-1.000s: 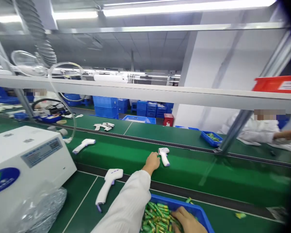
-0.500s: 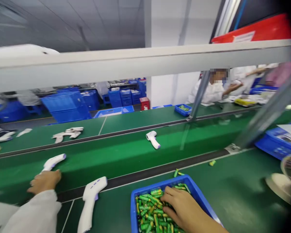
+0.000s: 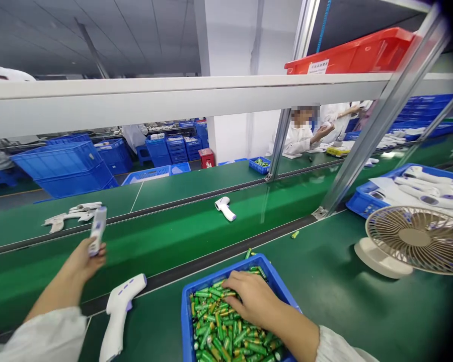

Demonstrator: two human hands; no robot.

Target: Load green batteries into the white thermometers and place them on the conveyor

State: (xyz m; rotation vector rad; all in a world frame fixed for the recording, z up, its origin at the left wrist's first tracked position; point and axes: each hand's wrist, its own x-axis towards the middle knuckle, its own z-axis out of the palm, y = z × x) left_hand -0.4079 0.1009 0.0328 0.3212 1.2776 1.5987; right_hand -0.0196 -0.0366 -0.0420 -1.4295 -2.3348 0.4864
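My left hand (image 3: 83, 259) is raised over the green conveyor belt, its fingers closed around a white infrared thermometer (image 3: 98, 226). My right hand (image 3: 254, 296) reaches into a blue bin (image 3: 187, 322) full of green and gold batteries (image 3: 219, 329). Its fingers are curled down onto the batteries, thumb near the fingertips, and the far fingers are partly hidden. Left of the bin a second white thermometer (image 3: 117, 317) lies on the bench. Another thermometer (image 3: 225, 208) rests on the belt further off.
At right stand a beige fan (image 3: 419, 239) and a blue tray (image 3: 362, 201) of white thermometers. A metal post (image 3: 377, 120) and a white shelf (image 3: 154, 95) cross the view. Loose batteries (image 3: 295, 235) lie beyond the bin. White housings (image 3: 66, 218) lie across the belt; a co-worker (image 3: 298, 138) sits there.
My left hand has lifted the thermometer up from the belt and turned it more upright. My right hand stays among the batteries. The view has swung right, showing more of the fan and tray.
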